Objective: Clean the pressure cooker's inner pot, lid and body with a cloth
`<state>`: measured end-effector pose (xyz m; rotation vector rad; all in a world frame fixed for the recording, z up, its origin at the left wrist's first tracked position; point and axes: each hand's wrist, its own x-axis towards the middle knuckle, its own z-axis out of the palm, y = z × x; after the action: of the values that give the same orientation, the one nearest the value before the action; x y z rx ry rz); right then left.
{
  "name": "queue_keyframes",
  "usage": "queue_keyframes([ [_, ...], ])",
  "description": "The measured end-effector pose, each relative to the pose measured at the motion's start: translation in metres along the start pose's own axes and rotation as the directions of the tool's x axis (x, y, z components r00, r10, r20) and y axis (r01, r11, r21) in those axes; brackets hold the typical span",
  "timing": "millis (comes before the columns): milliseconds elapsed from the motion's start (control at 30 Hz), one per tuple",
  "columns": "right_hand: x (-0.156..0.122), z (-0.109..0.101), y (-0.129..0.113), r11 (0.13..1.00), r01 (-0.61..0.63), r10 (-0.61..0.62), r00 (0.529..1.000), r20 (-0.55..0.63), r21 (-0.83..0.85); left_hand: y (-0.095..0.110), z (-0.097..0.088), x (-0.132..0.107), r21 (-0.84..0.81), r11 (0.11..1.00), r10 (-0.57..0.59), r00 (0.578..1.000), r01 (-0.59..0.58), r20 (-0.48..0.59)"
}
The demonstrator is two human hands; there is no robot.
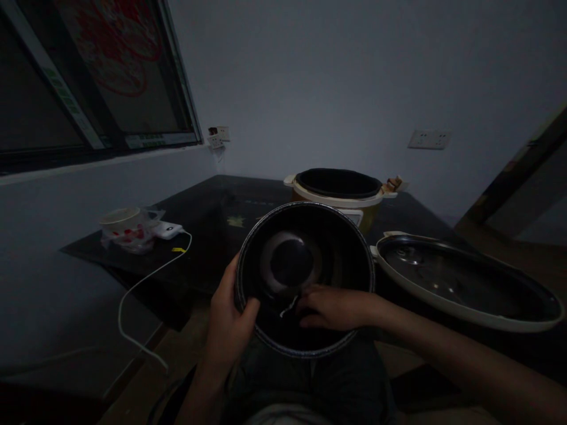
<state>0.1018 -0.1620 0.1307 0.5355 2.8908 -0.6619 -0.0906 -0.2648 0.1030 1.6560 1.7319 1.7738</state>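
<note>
A round black cooker inner pot (343,254) is tilted towards me above my lap, its dark inside and paler ringed bottom showing. My left hand (233,310) grips its left rim, with the thumb over the edge. Inside the pot, my right hand (325,307) has its fingers bent against the lower wall. A thin whitish streak (289,307) shows beside those fingertips; whether it is a thing or a reflection is unclear. Behind the pot stands the cooker body (372,215), lidless, with a dark opening and pale rim.
A large oval lid (443,289) lies to the right. On the left of the black table (208,206) are a cup in a plastic bag (130,230) and a white plug block (168,229), whose cable (121,313) hangs off the edge. Wall sockets (429,139) sit behind.
</note>
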Motion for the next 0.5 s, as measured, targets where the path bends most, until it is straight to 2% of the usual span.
queue_keyframes([
  [200, -0.019, -0.008, -0.018, 0.969, 0.026, -0.029, 1.000, 0.011, 0.245, -0.001, 0.001, 0.001, -0.025, 0.999, -0.028, 1.000, 0.028, -0.013],
  [300, -0.025, -0.007, -0.031, 0.952, 0.010, -0.012, 1.000, 0.006, 0.307, 0.000, 0.002, 0.001, -0.032, 0.999, -0.011, 1.000, 0.011, -0.015],
  [400, -0.028, 0.002, -0.046, 0.962, 0.009, 0.003, 0.999, -0.042, 0.271, 0.000, 0.002, 0.001, -0.034, 0.999, -0.023, 0.999, 0.022, -0.027],
  [500, -0.030, 0.018, -0.054, 0.994, -0.010, 0.026, 0.988, -0.154, 0.109, -0.002, 0.002, 0.002, -0.028, 0.998, -0.056, 0.998, 0.055, -0.033],
])
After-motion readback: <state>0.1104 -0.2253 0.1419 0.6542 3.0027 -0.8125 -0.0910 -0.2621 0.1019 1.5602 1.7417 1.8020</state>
